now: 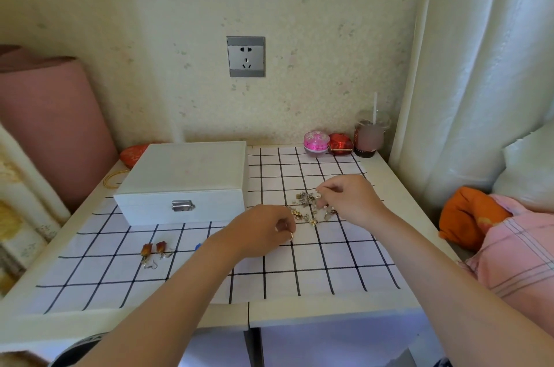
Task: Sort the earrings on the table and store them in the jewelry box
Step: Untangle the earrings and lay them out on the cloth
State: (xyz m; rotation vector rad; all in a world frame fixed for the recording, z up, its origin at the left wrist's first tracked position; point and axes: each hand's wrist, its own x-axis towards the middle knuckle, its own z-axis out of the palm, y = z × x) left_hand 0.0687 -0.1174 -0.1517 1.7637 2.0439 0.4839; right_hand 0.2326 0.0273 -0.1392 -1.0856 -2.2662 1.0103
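Both forearms reach in from the near edge of the table [395, 174] across a checked cloth [314, 270]. Left hand [263, 231]: fingers curled tight, a ring showing on one finger; whether it holds anything cannot be told. Right hand [350, 198]: thumb and forefinger pinch a pale earring [317, 194], remaining fingers curled under. Between the two hands lies a pile of earrings [307, 209], touching the fingertips of both. To the left of the left hand, well apart from the pile, a pair of red-brown earrings [153, 249] lies side by side on the cloth. Beyond and to the left of the left hand stands the white jewelry box [183, 177], lid down, metal latch [183, 206] facing the person. Beyond the right hand, against the wall, stand a pink tin [317, 141], a red pouch [340, 144] and a cup [368, 138] with a straw.
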